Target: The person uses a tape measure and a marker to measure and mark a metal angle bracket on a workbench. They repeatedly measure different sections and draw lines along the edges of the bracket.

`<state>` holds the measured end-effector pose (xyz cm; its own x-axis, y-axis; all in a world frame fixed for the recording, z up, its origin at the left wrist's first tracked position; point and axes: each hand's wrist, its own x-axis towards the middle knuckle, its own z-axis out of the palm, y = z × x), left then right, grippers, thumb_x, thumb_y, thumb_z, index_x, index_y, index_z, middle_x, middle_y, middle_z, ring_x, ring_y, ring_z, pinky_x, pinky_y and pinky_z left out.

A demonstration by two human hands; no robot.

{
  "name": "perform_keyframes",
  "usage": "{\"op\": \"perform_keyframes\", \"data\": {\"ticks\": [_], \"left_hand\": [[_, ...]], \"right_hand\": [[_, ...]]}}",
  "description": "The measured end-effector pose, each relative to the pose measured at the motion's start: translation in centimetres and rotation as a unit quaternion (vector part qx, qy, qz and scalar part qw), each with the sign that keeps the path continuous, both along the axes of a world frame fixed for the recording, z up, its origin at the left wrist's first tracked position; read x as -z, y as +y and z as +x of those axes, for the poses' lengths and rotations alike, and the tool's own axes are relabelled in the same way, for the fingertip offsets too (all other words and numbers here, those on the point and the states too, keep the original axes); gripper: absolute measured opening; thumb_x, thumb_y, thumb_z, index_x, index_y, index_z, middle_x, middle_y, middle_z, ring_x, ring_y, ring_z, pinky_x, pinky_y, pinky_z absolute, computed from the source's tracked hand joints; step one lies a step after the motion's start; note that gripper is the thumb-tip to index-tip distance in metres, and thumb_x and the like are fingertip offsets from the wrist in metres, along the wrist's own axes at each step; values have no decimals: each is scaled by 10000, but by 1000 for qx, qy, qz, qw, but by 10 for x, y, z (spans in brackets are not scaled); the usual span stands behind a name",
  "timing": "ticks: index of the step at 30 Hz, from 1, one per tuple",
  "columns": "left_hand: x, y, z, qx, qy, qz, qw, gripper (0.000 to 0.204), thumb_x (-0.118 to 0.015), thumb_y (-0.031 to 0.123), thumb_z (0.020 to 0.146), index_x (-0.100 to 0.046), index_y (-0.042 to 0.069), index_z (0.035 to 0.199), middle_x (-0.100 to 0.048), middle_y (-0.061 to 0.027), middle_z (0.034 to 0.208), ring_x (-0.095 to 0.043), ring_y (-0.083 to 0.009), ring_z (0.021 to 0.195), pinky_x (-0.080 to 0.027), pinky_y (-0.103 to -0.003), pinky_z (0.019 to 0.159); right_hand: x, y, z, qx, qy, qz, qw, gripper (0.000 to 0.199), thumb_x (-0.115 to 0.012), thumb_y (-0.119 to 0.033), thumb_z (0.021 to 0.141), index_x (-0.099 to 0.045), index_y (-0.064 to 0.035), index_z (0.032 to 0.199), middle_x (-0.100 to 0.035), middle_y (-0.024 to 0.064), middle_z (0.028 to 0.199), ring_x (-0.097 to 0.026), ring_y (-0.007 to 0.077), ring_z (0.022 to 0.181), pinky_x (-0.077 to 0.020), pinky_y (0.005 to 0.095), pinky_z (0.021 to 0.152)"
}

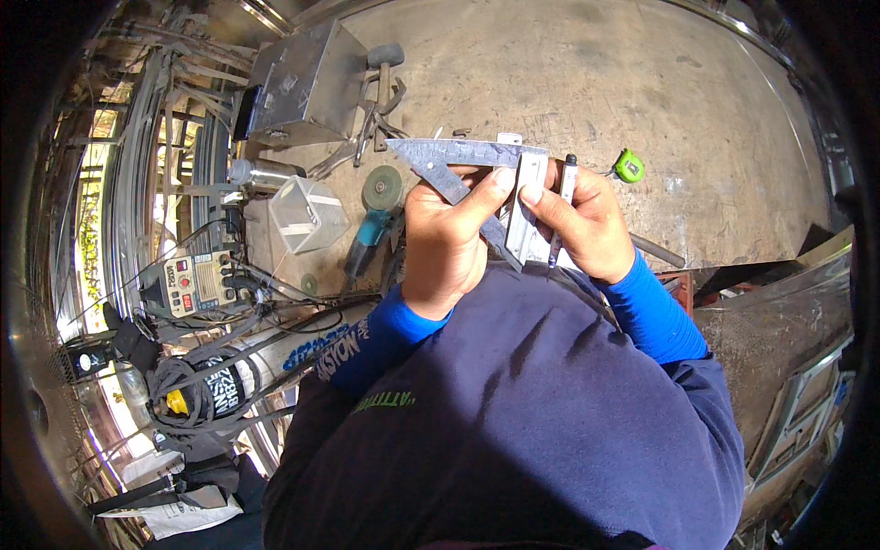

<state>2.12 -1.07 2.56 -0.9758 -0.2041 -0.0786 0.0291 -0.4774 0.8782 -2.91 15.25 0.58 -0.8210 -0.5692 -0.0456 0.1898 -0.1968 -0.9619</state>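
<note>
Square (472,156): it is in front of the chest at 12 o'clock, over the near side of the bench (724,110), its sharp corner toward 10 o'clock
Left hand (449,234): it pinches the square, thumb on the face and fingers behind it
Right hand (587,220): its thumb presses the thick edge of the square, and the same hand grips the marker (567,181); how the hidden fingers lie, I cannot tell
Marker: just beside the thick edge, its dark end pointing near 12 o'clock
From the square, right side: tape (630,166) at 3 o'clock
From the square, left side: grinder (367,240) at 8, bin (316,215) at 9, box (307,87) at 10, mallet (385,57) at 11
</note>
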Motion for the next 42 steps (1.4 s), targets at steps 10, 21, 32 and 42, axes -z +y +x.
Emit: {"op": "perform_keyframes", "data": {"ticks": [10,21,32,42], "left_hand": [[3,3,-5,-26,2,26,999,135,-647,11,965,-715,-59,1059,-743,-117,1003,-701,-161,898,-557,-290,834],[3,8,-5,-60,-6,25,998,118,-645,15,969,-729,-64,995,-742,-111,939,-695,-147,814,-553,-269,746],[5,2,-6,-15,16,-23,999,145,-655,42,982,-713,-66,1061,-737,-127,1004,-694,-178,906,-547,-304,836],[5,-2,-9,-3,17,-40,999,135,-664,36,974,-713,-72,1037,-733,-112,952,-680,-149,833,-533,-275,759]], "right_hand": [[5,-2,1,0,-19,-13,1000,150,-667,-154,1008,-715,-13,1027,-636,-34,777,-518,42,669,-415,225,591],[7,-1,0,-10,-11,-6,1000,162,-648,-156,1020,-713,-10,1044,-624,-39,771,-508,40,668,-407,225,584],[9,-2,-3,-15,-8,-11,1000,205,-651,-183,1021,-713,-11,1115,-627,-51,800,-493,33,675,-401,222,586],[6,-2,-5,-32,-28,-4,999,184,-648,-168,1017,-708,-12,1092,-636,-50,835,-507,33,710,-418,220,619]]}}
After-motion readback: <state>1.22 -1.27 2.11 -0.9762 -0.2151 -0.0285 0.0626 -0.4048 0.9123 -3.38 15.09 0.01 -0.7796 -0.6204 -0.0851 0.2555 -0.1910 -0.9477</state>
